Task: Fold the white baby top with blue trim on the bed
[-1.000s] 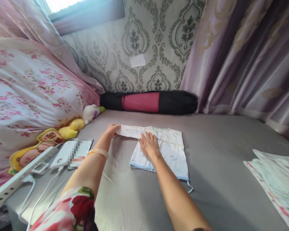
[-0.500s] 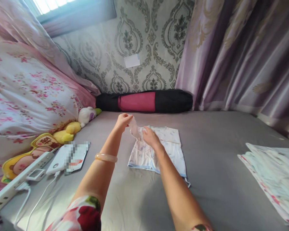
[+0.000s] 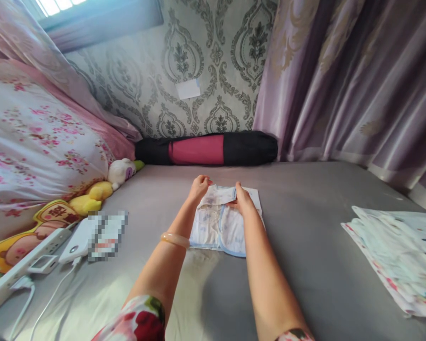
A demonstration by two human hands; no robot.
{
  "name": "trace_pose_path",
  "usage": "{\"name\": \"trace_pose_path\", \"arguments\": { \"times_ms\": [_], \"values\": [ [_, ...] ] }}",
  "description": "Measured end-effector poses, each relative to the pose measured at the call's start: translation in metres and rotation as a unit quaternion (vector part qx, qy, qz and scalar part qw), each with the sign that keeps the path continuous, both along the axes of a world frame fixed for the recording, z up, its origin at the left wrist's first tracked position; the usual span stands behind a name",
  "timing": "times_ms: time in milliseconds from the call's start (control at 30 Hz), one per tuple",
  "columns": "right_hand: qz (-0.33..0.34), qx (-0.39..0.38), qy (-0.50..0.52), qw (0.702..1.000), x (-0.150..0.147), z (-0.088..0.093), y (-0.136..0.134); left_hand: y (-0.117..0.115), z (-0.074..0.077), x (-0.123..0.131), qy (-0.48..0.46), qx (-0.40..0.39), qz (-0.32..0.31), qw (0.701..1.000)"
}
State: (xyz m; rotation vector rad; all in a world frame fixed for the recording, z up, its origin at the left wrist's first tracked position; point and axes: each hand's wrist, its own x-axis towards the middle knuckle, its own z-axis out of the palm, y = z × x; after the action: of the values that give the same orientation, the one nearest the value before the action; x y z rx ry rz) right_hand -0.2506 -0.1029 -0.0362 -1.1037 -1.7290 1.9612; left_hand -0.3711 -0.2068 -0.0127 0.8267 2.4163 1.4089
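A small white baby shirt (image 3: 218,227) with blue trim lies on the grey bed sheet (image 3: 298,265), both sides folded in over its middle. My left hand (image 3: 199,185) is closed on the folded sleeve at the shirt's top left corner. My right hand (image 3: 243,199) pinches the cloth at the top right, its fingers curled over the edge. A pale bangle (image 3: 174,239) sits on my left wrist.
A black and pink rolled bag (image 3: 206,148) lies against the wall. Plush toys (image 3: 92,193), a power bank (image 3: 78,236) with a cable and a power strip (image 3: 17,267) lie at the left by floral bedding. Folded printed cloths (image 3: 397,255) rest at the right. Curtains hang behind.
My left hand lifted the outstretched sleeve and brought it across onto the shirt. My right hand moved from lying flat on the shirt to gripping its top right. The shirt is now narrower.
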Motion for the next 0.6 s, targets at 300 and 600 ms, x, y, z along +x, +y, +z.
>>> {"name": "trace_pose_path", "arguments": {
  "times_ms": [300, 600],
  "values": [
    [-0.071, 0.23, -0.097, 0.966, 0.007, -0.009, 0.004, -0.017, -0.043, -0.005, 0.113, -0.139, -0.037, 0.983],
    [-0.039, 0.372, -0.277, 0.885, 0.021, 0.006, -0.011, -0.018, -0.055, 0.016, 0.245, -0.284, -0.108, 0.921]
  ]
}}
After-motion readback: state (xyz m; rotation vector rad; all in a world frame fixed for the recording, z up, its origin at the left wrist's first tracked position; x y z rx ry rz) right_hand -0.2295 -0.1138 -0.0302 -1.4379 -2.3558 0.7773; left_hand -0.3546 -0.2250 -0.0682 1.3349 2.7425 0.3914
